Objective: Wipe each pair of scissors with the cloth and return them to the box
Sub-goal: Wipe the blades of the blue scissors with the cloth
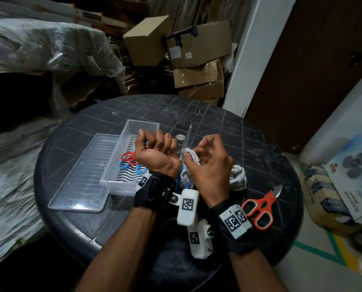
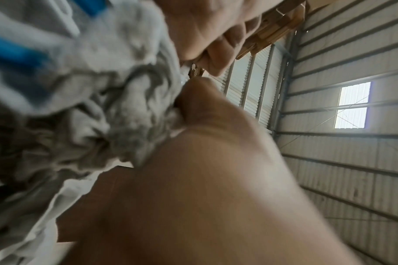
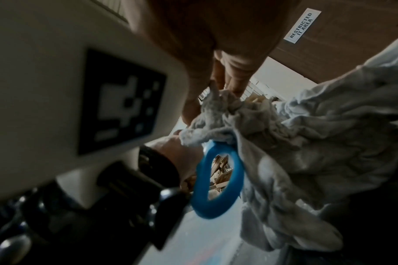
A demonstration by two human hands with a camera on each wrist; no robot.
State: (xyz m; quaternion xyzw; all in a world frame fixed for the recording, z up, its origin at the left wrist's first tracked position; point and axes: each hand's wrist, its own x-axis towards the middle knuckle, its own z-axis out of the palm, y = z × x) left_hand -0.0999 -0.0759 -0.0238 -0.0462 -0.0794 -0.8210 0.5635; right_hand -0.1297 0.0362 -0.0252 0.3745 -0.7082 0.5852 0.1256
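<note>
My left hand [image 1: 154,148] is curled in a fist and holds a pair of blue-handled scissors [image 1: 188,135], whose blade points up and away. In the left wrist view, thumb and fingers [image 2: 202,77] close on metal beside the cloth [image 2: 103,107]. My right hand [image 1: 205,157] pinches the white cloth [image 1: 191,154] against the blade's lower part. One blue handle ring [image 3: 216,188] hangs below the bunched cloth [image 3: 306,125] in the right wrist view. The clear plastic box [image 1: 141,123] stands left of my hands with red-handled scissors [image 1: 128,158] and blue-handled scissors [image 1: 125,166] inside.
The box's clear lid [image 1: 85,171] lies flat to its left. Orange-handled scissors [image 1: 260,207] lie on the dark round table [image 1: 218,127] near my right wrist. Cardboard boxes [image 1: 197,49] are stacked behind the table, and more boxes [image 1: 344,175] sit on the floor at the right.
</note>
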